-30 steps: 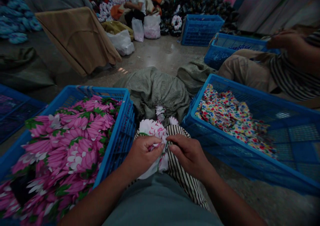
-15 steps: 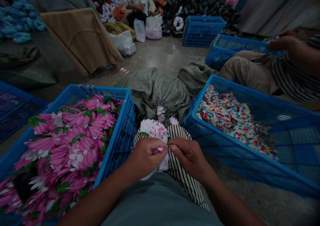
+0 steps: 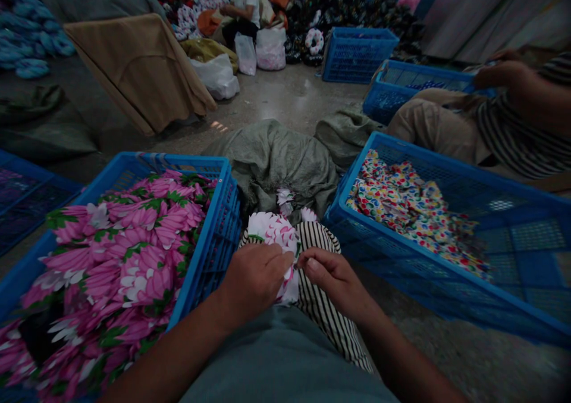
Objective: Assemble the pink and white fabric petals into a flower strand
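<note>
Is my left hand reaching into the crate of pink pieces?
No, your left hand holds the pink-and-white cloth over your lap, outside that crate.

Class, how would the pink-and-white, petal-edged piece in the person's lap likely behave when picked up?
The pink-and-white, petal-edged, cloth-like piece would probably flop, since it lies loosely against the dark-and-light striped cloth. It is likely light for its size, as it looks thin. Its scalloped edges may fold easily, since they seem unstiffened.
</note>
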